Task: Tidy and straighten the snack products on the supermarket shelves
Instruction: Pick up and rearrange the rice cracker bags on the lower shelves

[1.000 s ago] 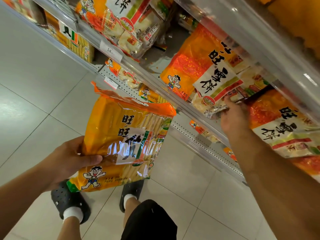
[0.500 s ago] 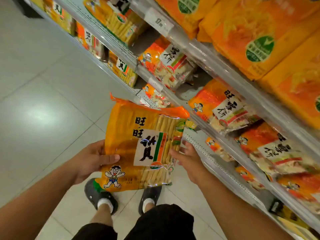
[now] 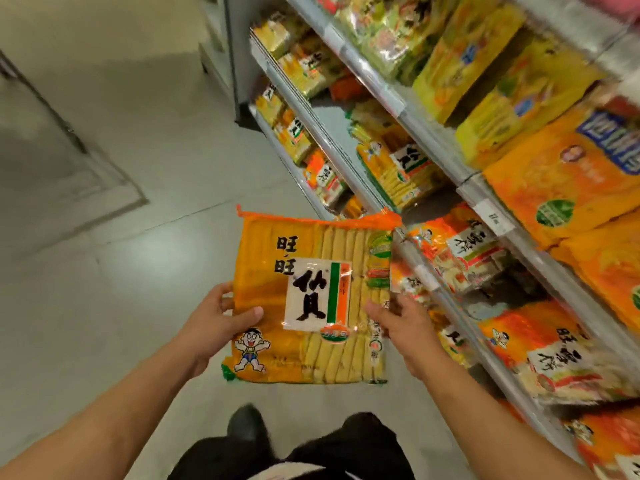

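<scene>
I hold a large orange-yellow rice cracker bag [image 3: 311, 299] upright in front of me, over the floor. My left hand [image 3: 218, 323] grips its left edge with the thumb on the front. Its right edge is in my right hand [image 3: 405, 327], fingers behind the bag. The shelves [image 3: 408, 244] run along my right. A matching yellow cracker bag [image 3: 401, 171] leans on the middle shelf ahead, with bare shelf [image 3: 325, 112] behind it. Orange-red cracker bags [image 3: 464, 251] lie on the same shelf next to my right hand.
Upper shelves hold yellow and orange snack bags [image 3: 568, 188]. Lower shelves carry smaller bags [image 3: 323, 174]. A price tag [image 3: 493, 216] sits on the rail. Grey tiled floor [image 3: 121, 271] stretches to the left, with a white shelf end panel [image 3: 235, 53] at the far end.
My right hand left the shelf bag and took the right edge of the bag I hold. My view swung up and along the aisle; the bag now stands straighter.
</scene>
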`<state>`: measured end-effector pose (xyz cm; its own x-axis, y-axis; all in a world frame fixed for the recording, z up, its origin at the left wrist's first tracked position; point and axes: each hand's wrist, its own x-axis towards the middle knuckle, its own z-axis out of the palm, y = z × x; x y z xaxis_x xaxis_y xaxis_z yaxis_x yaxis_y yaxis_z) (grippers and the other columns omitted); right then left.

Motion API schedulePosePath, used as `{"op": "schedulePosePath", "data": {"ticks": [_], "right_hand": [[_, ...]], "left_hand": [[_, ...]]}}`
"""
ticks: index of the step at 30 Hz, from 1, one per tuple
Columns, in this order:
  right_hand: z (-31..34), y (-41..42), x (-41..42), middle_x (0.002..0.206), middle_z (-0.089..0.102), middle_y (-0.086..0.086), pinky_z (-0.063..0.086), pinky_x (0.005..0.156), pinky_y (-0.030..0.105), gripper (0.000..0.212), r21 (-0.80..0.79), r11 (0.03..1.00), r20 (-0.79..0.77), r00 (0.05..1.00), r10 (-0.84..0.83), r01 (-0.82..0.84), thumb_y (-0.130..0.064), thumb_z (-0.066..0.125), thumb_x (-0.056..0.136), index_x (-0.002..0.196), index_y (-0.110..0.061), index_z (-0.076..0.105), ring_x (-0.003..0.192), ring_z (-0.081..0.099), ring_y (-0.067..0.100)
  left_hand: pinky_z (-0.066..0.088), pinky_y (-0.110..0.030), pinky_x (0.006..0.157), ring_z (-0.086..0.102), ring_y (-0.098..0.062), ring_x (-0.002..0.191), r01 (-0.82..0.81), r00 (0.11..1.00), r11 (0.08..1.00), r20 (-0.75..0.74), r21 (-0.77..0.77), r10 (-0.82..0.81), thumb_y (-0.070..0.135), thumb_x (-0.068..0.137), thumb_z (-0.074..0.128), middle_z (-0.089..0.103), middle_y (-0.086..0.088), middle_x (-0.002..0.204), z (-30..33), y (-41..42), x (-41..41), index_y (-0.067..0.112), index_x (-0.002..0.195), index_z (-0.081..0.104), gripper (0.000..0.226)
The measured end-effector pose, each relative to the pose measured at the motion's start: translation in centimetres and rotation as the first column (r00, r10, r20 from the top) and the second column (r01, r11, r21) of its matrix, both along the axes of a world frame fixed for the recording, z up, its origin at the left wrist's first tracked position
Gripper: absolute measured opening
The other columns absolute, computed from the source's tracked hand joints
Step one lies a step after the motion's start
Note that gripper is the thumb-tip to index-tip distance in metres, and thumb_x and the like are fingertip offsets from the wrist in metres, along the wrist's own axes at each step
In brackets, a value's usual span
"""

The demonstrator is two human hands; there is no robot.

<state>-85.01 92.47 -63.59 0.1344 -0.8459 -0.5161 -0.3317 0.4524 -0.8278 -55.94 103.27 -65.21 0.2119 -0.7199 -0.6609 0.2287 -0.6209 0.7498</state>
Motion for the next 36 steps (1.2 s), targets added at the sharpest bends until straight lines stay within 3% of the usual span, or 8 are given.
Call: {"op": "schedulePosePath", "data": {"ticks": [8, 13, 17, 24, 26, 30, 33, 36], "right_hand": [[1.6, -4.9, 8.7, 0.1, 0.073, -0.011, 0.054, 0.068, 0.013, 0.033, -0.092, 0.995, 0.054, 0.998, 0.041, -0.036, -0.02, 0.077, 0.082, 0.112, -0.025, 0.063, 0.091, 0.069, 0.001], [-0.5, -11.4, 12.3, 0.099, 0.075, -0.012, 0.056, 0.069, 0.019, 0.04, -0.056, 0.996, 0.087, 0.994, 0.072, -0.067, -0.011, 0.077, 0.081, 0.116, -0.023, 0.063, 0.091, 0.07, 0.005], [-2.8, -18.4, 15.7, 0.105, 0.074, -0.006, 0.057, 0.084, 0.035, 0.042, -0.008, 0.999, 0.118, 0.992, 0.055, -0.054, -0.014, 0.075, 0.082, 0.121, -0.025, 0.063, 0.098, 0.07, 0.013], [-4.1, -30.2, 20.6, 0.125, 0.065, -0.003, 0.048, 0.101, 0.047, 0.058, 0.046, 0.992, 0.121, 0.986, 0.111, -0.117, -0.024, 0.076, 0.083, 0.135, -0.024, 0.053, 0.114, 0.061, 0.016], [-4.3, -32.8, 21.5, 0.131, 0.06, -0.004, 0.046, 0.103, 0.044, 0.066, 0.053, 0.992, 0.124, 0.986, 0.111, -0.118, -0.025, 0.077, 0.082, 0.141, -0.023, 0.047, 0.118, 0.056, 0.014], [-5.2, -37.1, 23.5, 0.102, 0.05, -0.027, 0.042, 0.086, 0.024, 0.079, 0.033, 0.995, 0.126, 0.988, 0.092, -0.096, -0.024, 0.08, 0.079, 0.146, -0.025, 0.038, 0.089, 0.047, -0.014], [-6.1, -39.5, 25.2, 0.125, 0.054, -0.014, 0.045, 0.095, 0.033, 0.084, 0.066, 0.997, 0.099, 0.994, 0.043, -0.05, -0.024, 0.08, 0.079, 0.148, -0.025, 0.033, 0.109, 0.052, 0.002], [-6.8, -41.2, 27.0, 0.135, 0.045, -0.009, 0.041, 0.107, 0.049, 0.089, 0.101, 0.992, 0.059, 0.995, -0.075, 0.069, -0.023, 0.082, 0.077, 0.148, -0.029, 0.029, 0.127, 0.047, 0.017]], "left_hand": [[0.057, -0.026, 0.055, 0.07, -0.018, 0.084, -0.075, 0.975, 0.995, 0.203, -0.066, 0.087, 0.023, 0.079, 0.079, 0.06, 0.003, 0.114, 1.3, -4.5, 6.8, 0.022, 0.131, 0.047, 0.061], [0.055, -0.022, 0.05, 0.069, -0.017, 0.082, -0.098, 0.97, 0.995, 0.219, -0.028, 0.102, 0.022, 0.08, 0.078, 0.06, 0.003, 0.11, 0.7, -10.7, 10.4, 0.025, 0.124, 0.049, 0.053], [0.053, -0.019, 0.049, 0.068, -0.017, 0.084, -0.105, 0.96, 0.995, 0.262, -0.001, 0.101, 0.021, 0.079, 0.079, 0.063, 0.002, 0.108, 0.3, -17.5, 13.5, 0.025, 0.12, 0.052, 0.05], [0.051, -0.021, 0.055, 0.068, -0.015, 0.085, -0.079, 0.944, 0.994, 0.326, 0.071, 0.052, 0.021, 0.081, 0.078, 0.064, 0.004, 0.106, 0.7, -28.8, 18.2, 0.023, 0.121, 0.053, 0.048], [0.052, -0.023, 0.057, 0.068, -0.015, 0.085, -0.079, 0.944, 0.994, 0.327, 0.078, 0.049, 0.021, 0.082, 0.077, 0.064, 0.005, 0.104, 0.7, -31.2, 19.1, 0.023, 0.122, 0.052, 0.047], [0.059, -0.035, 0.068, 0.068, -0.016, 0.088, -0.038, 0.943, 0.996, 0.333, 0.084, 0.008, 0.025, 0.082, 0.076, 0.062, 0.007, 0.105, 0.2, -36.5, 21.4, 0.031, 0.121, 0.048, 0.048], [0.054, -0.024, 0.06, 0.063, -0.004, 0.086, 0.063, 0.941, 0.996, 0.328, 0.055, -0.078, 0.027, 0.078, 0.079, 0.059, 0.019, 0.102, -0.3, -40.6, 23.5, 0.051, 0.116, 0.039, 0.06], [0.053, -0.029, 0.077, 0.059, -0.008, 0.102, 0.239, 0.92, 0.971, 0.314, 0.023, -0.234, 0.025, 0.073, 0.084, 0.054, 0.021, 0.114, -1.3, -44.7, 26.0, 0.057, 0.12, 0.03, 0.078]]}}
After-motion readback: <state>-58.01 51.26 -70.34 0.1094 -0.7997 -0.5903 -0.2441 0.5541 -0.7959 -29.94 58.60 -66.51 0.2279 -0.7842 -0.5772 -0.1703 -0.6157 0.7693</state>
